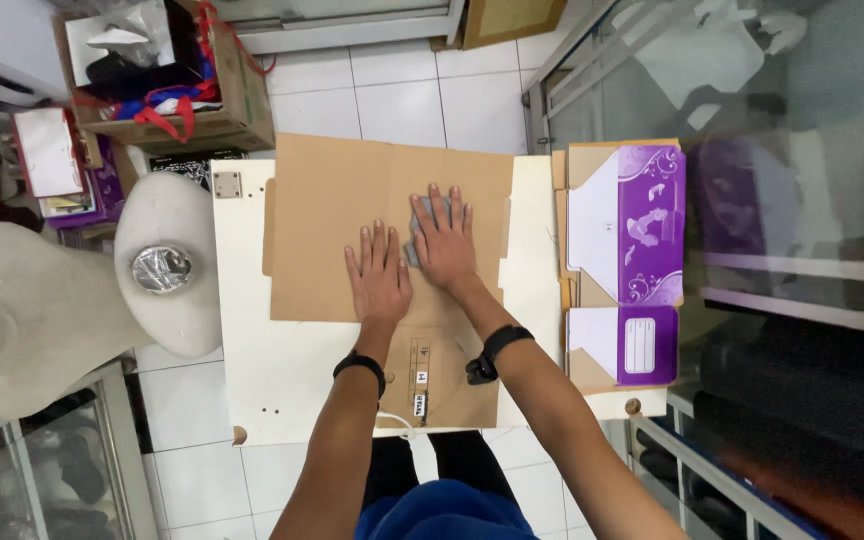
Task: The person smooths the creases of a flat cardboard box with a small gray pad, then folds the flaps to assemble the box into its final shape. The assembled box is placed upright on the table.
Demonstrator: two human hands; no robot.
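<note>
A flat brown cardboard sheet [332,210] lies on a white table [252,350]. My left hand [378,272] rests flat on the cardboard, fingers spread, holding nothing. My right hand [443,240] presses flat beside it, on top of a small grey object [418,218] that is mostly hidden under the palm and fingers. Both wrists wear black bands. A strip with small labels [419,378] lies on the cardboard near the table's front edge.
Purple-and-white flattened boxes [642,220] on cardboard sit at the table's right. A white mannequin torso [52,290] stands left. An open carton of bags and ribbons [167,90] is on the tiled floor beyond. Glass cases flank the right side.
</note>
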